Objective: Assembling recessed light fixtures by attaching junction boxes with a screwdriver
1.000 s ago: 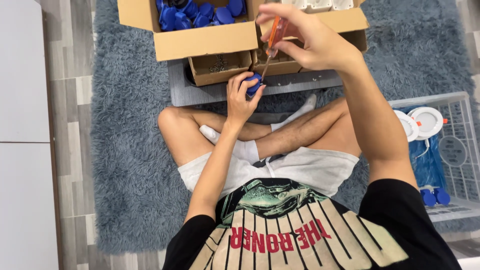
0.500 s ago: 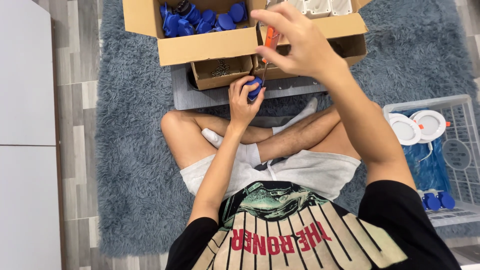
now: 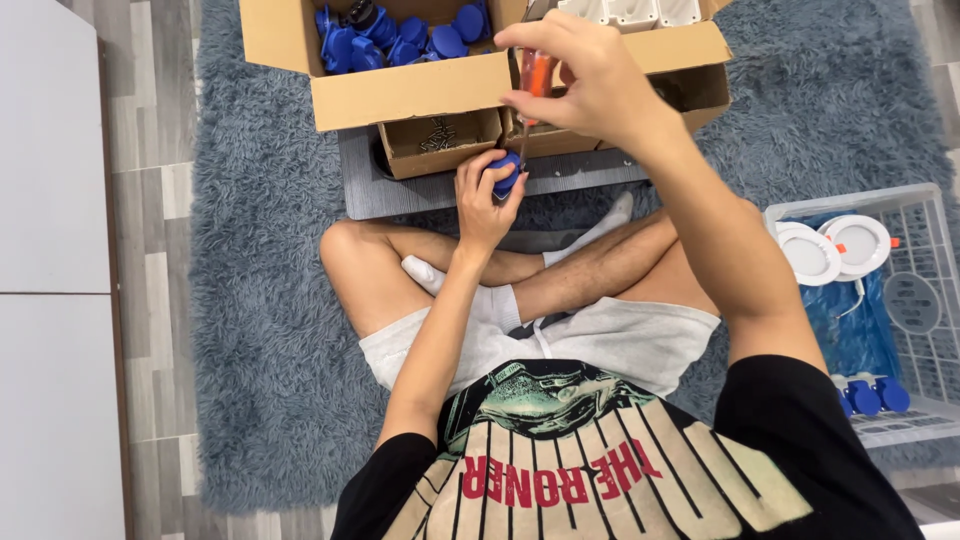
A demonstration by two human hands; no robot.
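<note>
I sit cross-legged on a shaggy grey-blue rug (image 3: 250,300). My left hand (image 3: 485,200) grips a small blue plastic part (image 3: 507,172) just above my shins. Above it, my right hand (image 3: 590,85) is closed around the orange handle of a screwdriver (image 3: 535,75), whose thin shaft runs down to the blue part. An open cardboard box (image 3: 400,90) right in front of me holds several more blue parts (image 3: 400,40).
Small cardboard trays (image 3: 440,140) of metal hardware sit under the box flaps on a grey board (image 3: 420,195). White moulded pieces (image 3: 630,12) lie in the box's right half. A white wire basket (image 3: 900,300) at my right holds round white discs (image 3: 835,250) and blue parts. A white cabinet (image 3: 50,270) stands left.
My view has drifted slightly; my right hand has turned a little on the screwdriver handle. My left hand still holds the blue part in the same spot.
</note>
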